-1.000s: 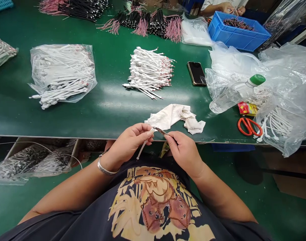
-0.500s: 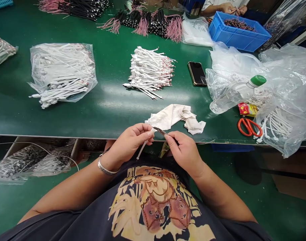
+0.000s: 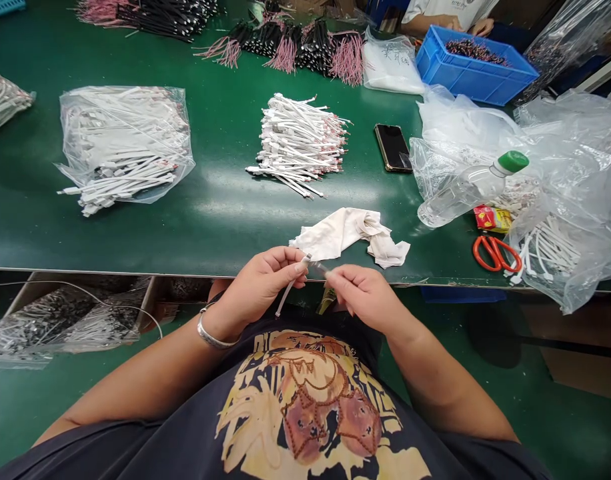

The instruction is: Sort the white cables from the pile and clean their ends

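My left hand [image 3: 265,283] pinches a thin white cable [image 3: 286,297] near its end, just off the table's front edge. The cable's tail hangs down toward my chest. A slim shiny strip [image 3: 318,268], slightly blurred, sticks out from the cable's tip toward my right hand [image 3: 365,299]. My right thumb and fingers close around the strip's far end, though they partly hide it. A crumpled off-white cloth [image 3: 350,237] lies on the green table just beyond both hands, almost touching my left fingertips.
A loose pile of white cables [image 3: 298,147] and a bagged batch [image 3: 125,150] lie ahead. To the right are a phone [image 3: 393,147], water bottle [image 3: 468,190], orange scissors [image 3: 495,254] and plastic bags. A co-worker's hands [image 3: 460,20] are beyond a blue crate [image 3: 475,67].
My right hand has moved slightly to the right and lower, and its fingers have shifted on the strip. My left hand still holds the cable in about the same place.
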Tool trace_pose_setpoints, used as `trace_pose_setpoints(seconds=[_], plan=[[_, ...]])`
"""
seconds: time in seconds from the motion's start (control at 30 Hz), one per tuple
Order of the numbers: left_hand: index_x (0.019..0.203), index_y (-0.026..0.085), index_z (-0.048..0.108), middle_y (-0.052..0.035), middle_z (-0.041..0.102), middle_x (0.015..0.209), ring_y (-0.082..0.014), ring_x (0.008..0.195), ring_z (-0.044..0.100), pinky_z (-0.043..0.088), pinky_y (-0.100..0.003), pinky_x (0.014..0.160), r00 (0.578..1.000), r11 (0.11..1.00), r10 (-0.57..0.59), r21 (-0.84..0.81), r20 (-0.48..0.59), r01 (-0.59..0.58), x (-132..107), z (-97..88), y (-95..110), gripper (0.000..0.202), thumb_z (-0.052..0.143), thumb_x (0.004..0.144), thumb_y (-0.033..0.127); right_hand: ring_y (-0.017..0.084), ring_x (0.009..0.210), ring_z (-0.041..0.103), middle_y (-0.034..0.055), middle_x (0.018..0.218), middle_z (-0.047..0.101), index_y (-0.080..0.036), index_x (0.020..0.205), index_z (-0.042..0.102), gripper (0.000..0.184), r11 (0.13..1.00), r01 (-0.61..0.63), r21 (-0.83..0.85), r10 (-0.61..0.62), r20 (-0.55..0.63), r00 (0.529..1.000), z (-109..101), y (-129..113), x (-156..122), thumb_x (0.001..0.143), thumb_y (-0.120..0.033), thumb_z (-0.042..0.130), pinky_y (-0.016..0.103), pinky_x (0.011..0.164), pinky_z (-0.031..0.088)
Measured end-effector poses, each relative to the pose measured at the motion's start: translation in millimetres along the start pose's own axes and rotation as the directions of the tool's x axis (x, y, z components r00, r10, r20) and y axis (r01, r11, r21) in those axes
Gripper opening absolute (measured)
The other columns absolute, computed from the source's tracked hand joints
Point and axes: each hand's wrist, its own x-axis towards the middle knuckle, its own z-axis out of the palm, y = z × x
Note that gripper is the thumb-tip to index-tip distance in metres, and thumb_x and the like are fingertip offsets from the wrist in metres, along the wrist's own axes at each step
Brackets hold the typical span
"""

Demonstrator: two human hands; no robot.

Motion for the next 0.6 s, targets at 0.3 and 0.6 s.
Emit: trace_pose_setpoints(seconds=[0.3,0.6], plan=[[0.090,0.018,0.060,0.0018,0.059,0.071,-0.0085,0.065,0.053,0.041,-0.022,0.064,1.000,1.000,-0.010,0.007,0.000,0.010,-1.7,1.4,2.8,0.018,0.065,0.080,0.032,0.006,0.045,0.042,-0.0037,0.059,0.048,-0.018,0.078,0.059,0.032,0.999,-0.012,0.049,0.020,-0.147,0.989,-2.8,3.4,0.7,0.088,-0.046,0.047,0.019,0.045,0.033],[0.086,0.017,0.061,0.0016,0.059,0.069,-0.0094,0.064,0.054,0.042,-0.022,0.064,1.000,1.000,-0.005,0.003,-0.030,0.005,-2.5,4.0,1.8,0.018,0.067,0.077,0.033,0.013,0.065,0.048,0.0010,0.067,0.053,-0.018,0.072,0.056,0.029,0.920,0.125,-0.372,-0.225,-0.240,0.944,7.2,-2.7,-1.5,0.092,-0.034,0.042,0.025,0.064,0.039]])
